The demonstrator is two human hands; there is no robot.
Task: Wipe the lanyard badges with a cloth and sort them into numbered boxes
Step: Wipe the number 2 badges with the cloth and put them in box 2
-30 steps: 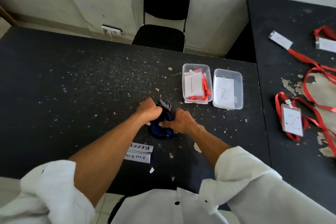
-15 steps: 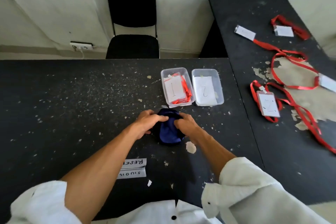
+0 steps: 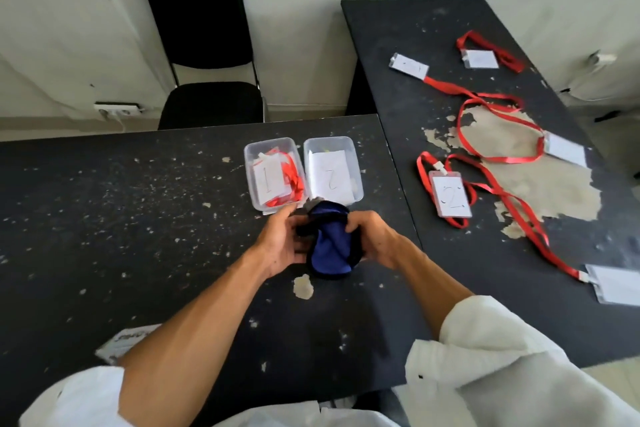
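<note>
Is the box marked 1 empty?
No, box 1 holds a badge with its red lanyard bunched beside it.

Our chipped black worktop [image 3: 104, 218] carries box 1 [image 3: 248, 166] touching box 2 [image 3: 357, 163] near its far right corner, and a paper label [image 3: 121, 343] at its near edge. Our second worktop [image 3: 398, 28] bears red-strapped lanyard badges [image 3: 450, 196].

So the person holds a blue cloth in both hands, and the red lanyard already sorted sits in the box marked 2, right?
Not quite. The head view shows the red lanyard in the box marked 1, not 2; the box marked 2 seems to hold only its numbered paper. The left hand and right hand do both hold the blue cloth.
</note>
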